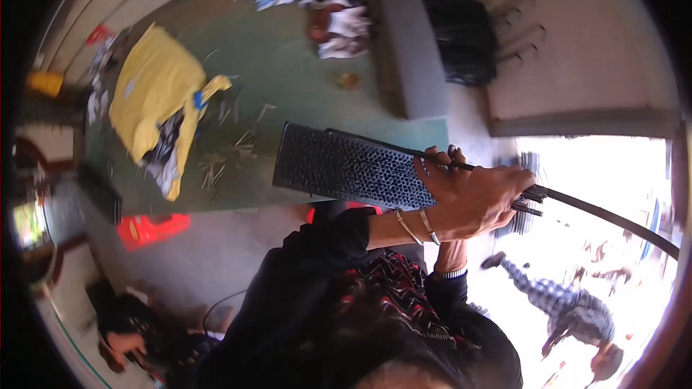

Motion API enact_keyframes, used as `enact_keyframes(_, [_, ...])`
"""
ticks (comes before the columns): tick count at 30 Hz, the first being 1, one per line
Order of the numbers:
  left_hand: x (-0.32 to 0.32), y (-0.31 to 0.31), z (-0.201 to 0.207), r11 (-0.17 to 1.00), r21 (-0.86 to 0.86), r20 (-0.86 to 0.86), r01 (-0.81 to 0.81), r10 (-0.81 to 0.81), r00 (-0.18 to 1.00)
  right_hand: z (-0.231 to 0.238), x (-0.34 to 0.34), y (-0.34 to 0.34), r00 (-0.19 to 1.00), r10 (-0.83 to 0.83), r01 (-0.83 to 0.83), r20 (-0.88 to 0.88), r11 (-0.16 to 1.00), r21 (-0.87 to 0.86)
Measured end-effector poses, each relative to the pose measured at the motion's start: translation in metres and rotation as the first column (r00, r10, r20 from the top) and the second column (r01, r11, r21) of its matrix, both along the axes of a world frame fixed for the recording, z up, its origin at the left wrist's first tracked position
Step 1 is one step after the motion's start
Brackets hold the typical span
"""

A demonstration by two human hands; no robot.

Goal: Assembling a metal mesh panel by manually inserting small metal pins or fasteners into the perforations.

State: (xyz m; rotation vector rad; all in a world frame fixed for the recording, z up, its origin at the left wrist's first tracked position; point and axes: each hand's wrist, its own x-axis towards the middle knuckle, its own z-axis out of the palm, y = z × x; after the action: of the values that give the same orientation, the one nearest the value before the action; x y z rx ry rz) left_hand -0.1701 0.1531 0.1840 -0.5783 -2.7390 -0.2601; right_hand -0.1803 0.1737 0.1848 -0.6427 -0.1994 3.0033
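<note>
My left hand (486, 198), with two bangles at its wrist, is closed round a bundle of thin black sticks (535, 193) whose ends stick out past its knuckles. My right hand (441, 179) comes up behind the left and is partly hidden by it. Its fingers bend over the edge of a long black panel (353, 167) with a honeycomb-like surface, held tilted above the green table. A long black strip (613, 217) runs from the hands to the right. How the strip, sticks and panel join is hidden.
A yellow sack (155, 86) lies on the green table (245, 50) beside scattered thin sticks (245, 145). Crumpled cloths or papers (344, 29) and a grey block (411, 43) are farther back. A red container (153, 230) stands low at left. People (577, 310) are at lower right and lower left.
</note>
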Motion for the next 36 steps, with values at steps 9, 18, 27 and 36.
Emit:
enact_keyframes(9, [0.059, 0.129, 0.067, 0.121, 0.822, -0.136, 0.557, -0.907, 0.398, -0.052, 0.086, 0.169, 0.955, -0.294, 0.295, 0.03, 0.949, -0.113])
enact_keyframes(18, [0.067, 0.201, 0.047, 0.374, 0.886, 0.27, 0.276, -0.898, 0.348, -0.065, 0.154, 0.298, 0.956, -0.245, 0.212, 0.16, 0.958, 0.194])
enact_keyframes(27, [0.034, 0.136, -0.045, 0.839, 0.436, 0.899, -0.326, -0.395, 0.188, -0.134, 0.239, 0.403, 0.938, -0.139, 0.013, 0.317, 0.929, 0.369])
enact_keyframes(36, [-0.009, 0.14, -0.045, 0.695, 0.335, 0.919, -0.636, -0.389, 0.059, -0.146, 0.293, 0.407, 0.783, -0.012, -0.329, 0.622, 0.841, 0.43])
